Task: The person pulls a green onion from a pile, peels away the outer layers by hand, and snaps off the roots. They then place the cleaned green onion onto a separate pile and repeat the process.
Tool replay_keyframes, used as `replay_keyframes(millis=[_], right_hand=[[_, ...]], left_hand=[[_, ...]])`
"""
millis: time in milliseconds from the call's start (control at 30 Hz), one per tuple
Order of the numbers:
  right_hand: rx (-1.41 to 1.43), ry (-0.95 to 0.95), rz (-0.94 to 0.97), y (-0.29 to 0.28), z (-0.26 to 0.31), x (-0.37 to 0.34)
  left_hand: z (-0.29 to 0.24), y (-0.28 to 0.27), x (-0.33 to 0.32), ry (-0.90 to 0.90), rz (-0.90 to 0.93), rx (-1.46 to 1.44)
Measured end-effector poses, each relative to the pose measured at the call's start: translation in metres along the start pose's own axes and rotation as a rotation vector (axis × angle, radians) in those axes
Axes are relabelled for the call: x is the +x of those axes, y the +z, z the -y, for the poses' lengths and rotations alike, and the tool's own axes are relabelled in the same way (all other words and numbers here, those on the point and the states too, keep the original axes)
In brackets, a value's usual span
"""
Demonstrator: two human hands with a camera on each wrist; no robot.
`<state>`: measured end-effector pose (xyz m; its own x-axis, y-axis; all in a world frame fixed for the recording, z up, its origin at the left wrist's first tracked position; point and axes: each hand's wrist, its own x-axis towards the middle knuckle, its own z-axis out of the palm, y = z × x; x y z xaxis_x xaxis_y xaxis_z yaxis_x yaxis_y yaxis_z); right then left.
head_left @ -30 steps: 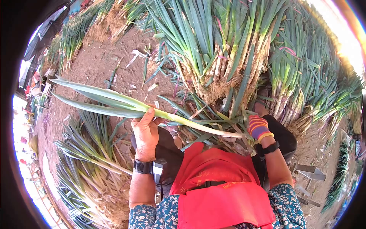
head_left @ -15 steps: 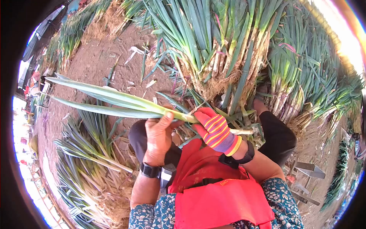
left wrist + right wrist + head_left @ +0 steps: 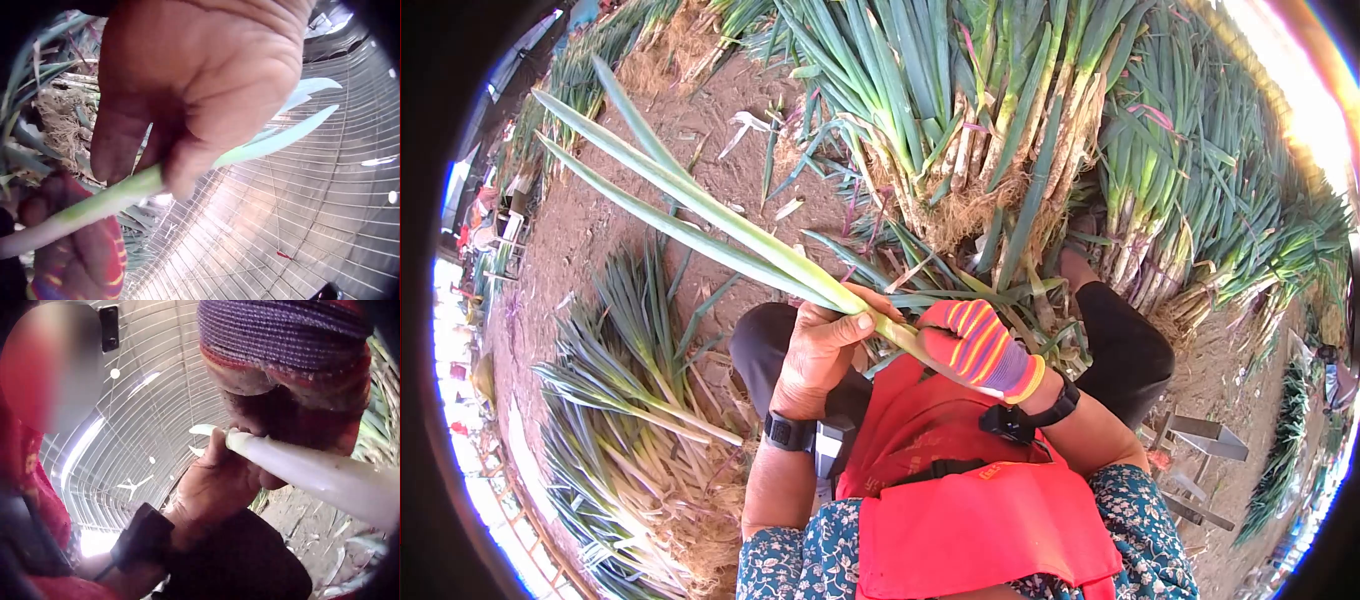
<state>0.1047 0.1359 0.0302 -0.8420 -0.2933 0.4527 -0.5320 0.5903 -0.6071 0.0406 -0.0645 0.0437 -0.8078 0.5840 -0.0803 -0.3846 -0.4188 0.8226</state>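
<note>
A long green onion (image 3: 745,235) slants across the lap, green leaves toward the upper left and pale shank toward the lower right. My bare left hand (image 3: 820,345) grips it where the leaves meet the shank, with the thumb on top. My right hand (image 3: 985,350), in a striped glove with bare-looking fingertips, has its fingers curled at the shank just below. In the left wrist view the pale shank (image 3: 81,212) crosses in front of the gloved palm (image 3: 81,256). The right wrist view shows the smooth white shank (image 3: 325,478) beneath that glove; the root end is out of frame.
Large bundles of green onions (image 3: 1000,110) stand just ahead, with more bundles (image 3: 1190,190) to the right. A loose pile of onions (image 3: 640,420) lies at the left. Stripped leaves (image 3: 900,260) litter the ground between the feet. A metal stand (image 3: 1210,435) is at the right.
The right hand came from the right side to the shank and then moved slightly lower along it. The left hand shifted right, and the onion now tilts more steeply, with its leaves raised.
</note>
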Motion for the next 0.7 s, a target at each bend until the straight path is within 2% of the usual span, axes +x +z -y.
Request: replay_keyframes(millis=[67,100,133,200,233,267,300,333,367,433,467,500,567,600,667,700], right_hand=[[0.577,0.551,0.186,-0.008,0.005,0.005],[0.667,0.638,0.239,-0.005,0.003,0.005],[0.667,0.640,0.236,-0.003,0.001,0.005],[0.688,0.710,0.257,0.001,-0.007,0.004],[0.412,0.591,0.252,0.014,-0.028,-0.003],[0.149,0.446,0.194,0.025,-0.045,-0.015],[-0.134,0.328,0.111,0.036,-0.062,-0.027],[-0.221,0.428,0.162,0.030,-0.070,-0.027],[-0.223,0.424,0.162,0.023,-0.076,-0.028],[-0.509,0.667,0.241,0.009,-0.086,-0.039],[-0.447,0.702,0.181,0.002,-0.097,-0.053],[-0.383,0.733,0.120,-0.006,-0.112,-0.070],[-0.616,0.739,0.266,-0.019,-0.147,-0.103],[-0.615,0.738,0.262,-0.028,-0.152,-0.111],[-0.771,0.865,0.413,-0.040,-0.158,-0.117],[-0.758,0.846,0.379,-0.040,-0.150,-0.105]], left_hand=[[0.003,-0.003,0.001,-0.008,0.054,0.008],[0.004,-0.003,0.002,0.031,0.112,0.006],[0.005,-0.003,0.003,0.071,0.171,0.004],[0.002,-0.006,0.002,-0.001,0.153,0.005],[0.001,-0.007,0.001,-0.075,0.134,0.009],[-0.001,-0.005,0.002,-0.077,0.136,0.008],[-0.004,-0.001,0.002,-0.029,0.056,0.010],[-0.006,0.001,0.003,0.021,-0.022,0.013],[-0.007,-0.006,0.002,0.007,-0.024,-0.003],[-0.018,-0.014,-0.003,0.068,-0.091,-0.007],[-0.025,-0.017,-0.005,0.129,-0.149,-0.012],[-0.034,-0.020,-0.007,0.164,-0.129,-0.025],[-0.039,-0.035,-0.010,0.175,-0.161,-0.025],[-0.040,-0.036,-0.010,0.178,-0.179,-0.028],[-0.038,-0.033,-0.009,0.175,-0.177,-0.033],[-0.036,-0.031,-0.008,0.166,-0.181,-0.042]])
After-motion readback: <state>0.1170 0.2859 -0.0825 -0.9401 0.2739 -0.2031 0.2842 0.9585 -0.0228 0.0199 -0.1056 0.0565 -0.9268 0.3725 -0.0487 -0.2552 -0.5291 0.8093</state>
